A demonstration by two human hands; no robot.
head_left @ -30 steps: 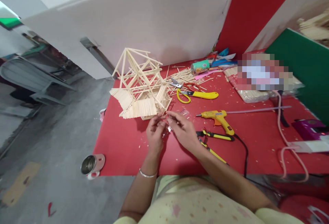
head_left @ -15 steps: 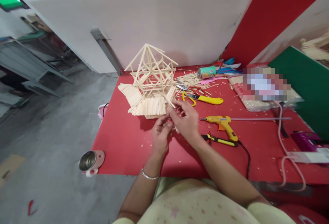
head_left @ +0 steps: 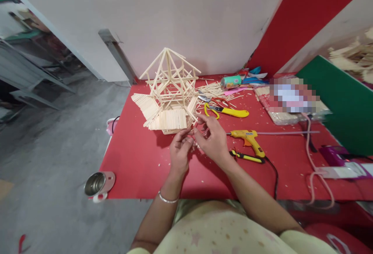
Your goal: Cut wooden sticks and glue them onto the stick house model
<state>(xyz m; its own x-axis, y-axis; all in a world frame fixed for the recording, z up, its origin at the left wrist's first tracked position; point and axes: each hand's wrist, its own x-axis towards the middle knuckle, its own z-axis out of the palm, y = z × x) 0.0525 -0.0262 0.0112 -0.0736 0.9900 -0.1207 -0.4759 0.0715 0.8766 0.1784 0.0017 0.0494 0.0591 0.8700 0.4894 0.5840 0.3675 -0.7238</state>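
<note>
A small house model built of thin wooden sticks stands on the red table, its upper roof an open frame and its lower roof partly covered with sticks laid side by side. My left hand is at the model's near right corner, with thumb and fingers drawn together. Close against that corner, my right hand has its thumb and forefinger curled toward the left fingertips. Whatever lies between the fingers is too small and hidden to name.
Right of my hands lie a yellow glue gun, a black-and-yellow cutter, and a yellow-handled knife beside scissors. Loose sticks and a green can are behind. A metal cup stands at the left front corner.
The whole view has shifted slightly, with table and tools sliding left. My right thumb has dropped a little from the model's edge, and its forefinger is more apart from it. The model stands unchanged.
</note>
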